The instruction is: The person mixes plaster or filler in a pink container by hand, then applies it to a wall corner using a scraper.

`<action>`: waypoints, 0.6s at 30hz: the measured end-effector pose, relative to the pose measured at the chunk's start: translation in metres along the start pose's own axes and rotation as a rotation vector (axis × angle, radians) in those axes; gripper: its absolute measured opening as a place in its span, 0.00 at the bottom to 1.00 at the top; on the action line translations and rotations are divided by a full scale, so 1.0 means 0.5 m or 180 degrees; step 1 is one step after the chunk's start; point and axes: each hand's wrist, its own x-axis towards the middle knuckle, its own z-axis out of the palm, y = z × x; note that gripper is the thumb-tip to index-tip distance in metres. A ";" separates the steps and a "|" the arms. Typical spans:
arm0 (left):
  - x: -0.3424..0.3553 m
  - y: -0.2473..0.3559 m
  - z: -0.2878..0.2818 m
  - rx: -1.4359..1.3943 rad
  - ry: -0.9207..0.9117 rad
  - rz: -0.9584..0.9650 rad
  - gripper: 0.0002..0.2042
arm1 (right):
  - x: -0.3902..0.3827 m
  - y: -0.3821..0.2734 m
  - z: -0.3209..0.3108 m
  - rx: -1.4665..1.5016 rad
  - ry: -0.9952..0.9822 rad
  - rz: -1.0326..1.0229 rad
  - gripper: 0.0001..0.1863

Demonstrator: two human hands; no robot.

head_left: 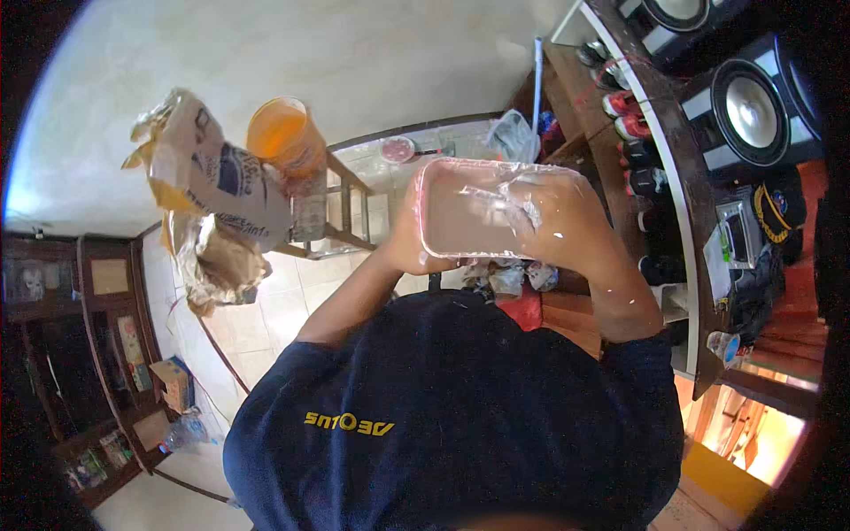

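Note:
A rectangular pink-rimmed tub [426, 212] is held up before my chest, with a smooth greyish-white paste inside and white smears along its rim. My left hand [407, 232] is closed round its left side, the thumb near the lower corner. My right hand [565, 221] reaches over the tub's right end, its fingers curled and smeared with white. A pale streaked shape lies at those fingertips over the paste; whether it is a tool or more paste I cannot tell. White spots dot my right wrist and forearm.
Left, an opened paper sack [221, 168] and an orange bucket [288, 137] stand by a wooden ladder-like frame [347, 208]. A small round container [398, 149] is on the tiled floor beyond the tub. At right are shoe shelves [633, 133] and large speakers [751, 111]. A cardboard box [173, 385] sits lower left.

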 end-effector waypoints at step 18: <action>-0.356 0.054 -0.253 -0.1076 0.0948 -0.1274 0.50 | 0.175 -0.337 0.152 0.0320 -0.0557 -0.0413 0.10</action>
